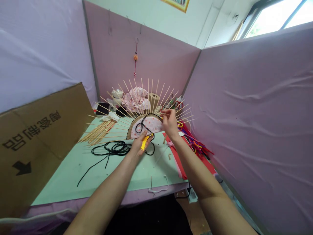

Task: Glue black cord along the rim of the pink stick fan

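A half-round fan [149,125] is held up above the table. It has a white face with pinkish dots, a brown rim, and many thin bamboo sticks fanning outward. My left hand [141,142] grips it at the bottom middle, where a yellow tassel [145,142] hangs over the fingers. A black cord [140,127] loops across the fan's face and along the upper rim. At the rim's upper right, my right hand [170,121] is closed in a pinch among the stick bases. What its fingertips hold is too small to make out.
Coiled black cord [112,148] and a pile of bamboo sticks [101,130] lie on the table at left. Coloured cords [195,142] rest on red sheets at right. Behind the fan are pink dotted cloth [137,99] and a twine roll [153,99]. A cardboard sheet [49,130] stands left.
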A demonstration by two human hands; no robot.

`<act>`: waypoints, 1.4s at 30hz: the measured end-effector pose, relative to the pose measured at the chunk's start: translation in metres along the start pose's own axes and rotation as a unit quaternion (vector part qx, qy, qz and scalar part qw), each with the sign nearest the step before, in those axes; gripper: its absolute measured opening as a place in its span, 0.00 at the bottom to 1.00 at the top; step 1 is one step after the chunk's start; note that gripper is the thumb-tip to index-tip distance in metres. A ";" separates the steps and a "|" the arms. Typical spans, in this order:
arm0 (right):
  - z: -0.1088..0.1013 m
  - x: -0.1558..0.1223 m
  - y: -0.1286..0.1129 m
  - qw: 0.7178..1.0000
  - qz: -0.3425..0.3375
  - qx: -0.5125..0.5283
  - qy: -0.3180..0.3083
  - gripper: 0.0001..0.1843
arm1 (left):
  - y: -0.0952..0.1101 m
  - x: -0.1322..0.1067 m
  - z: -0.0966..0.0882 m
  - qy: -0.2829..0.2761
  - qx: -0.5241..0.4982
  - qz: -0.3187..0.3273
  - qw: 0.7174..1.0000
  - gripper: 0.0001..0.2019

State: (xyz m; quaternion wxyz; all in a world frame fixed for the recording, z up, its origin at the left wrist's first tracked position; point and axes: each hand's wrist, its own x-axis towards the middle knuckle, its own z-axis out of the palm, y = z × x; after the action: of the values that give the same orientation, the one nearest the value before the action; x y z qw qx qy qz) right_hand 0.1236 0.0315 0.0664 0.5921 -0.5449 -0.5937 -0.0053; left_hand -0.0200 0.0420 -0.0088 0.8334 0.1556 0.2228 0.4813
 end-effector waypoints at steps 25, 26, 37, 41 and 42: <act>-0.009 -0.010 -0.013 0.980 -0.157 -0.120 -0.023 0.14 | -0.005 -0.003 -0.003 -0.047 0.034 0.048 0.997 0.16; -0.008 -0.010 -0.013 0.981 -0.153 -0.119 -0.023 0.14 | -0.005 -0.003 -0.003 -0.049 0.036 0.045 0.997 0.15; -0.011 -0.006 -0.013 0.977 -0.181 -0.101 0.047 0.14 | -0.006 -0.005 -0.003 -0.051 0.060 0.051 0.996 0.15; -0.011 -0.007 -0.014 0.978 -0.174 -0.113 0.031 0.13 | -0.006 -0.005 -0.003 -0.052 0.060 0.048 0.996 0.17; -0.011 -0.007 -0.014 0.979 -0.171 -0.112 0.023 0.13 | -0.006 -0.006 -0.002 -0.050 0.061 0.049 0.996 0.17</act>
State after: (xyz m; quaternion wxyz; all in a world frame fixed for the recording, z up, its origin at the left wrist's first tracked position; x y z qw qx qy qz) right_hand 0.1201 0.0143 0.0731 0.5311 -0.4977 -0.6602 -0.1851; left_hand -0.0191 0.0343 -0.0124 0.8080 0.2403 0.2023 0.4984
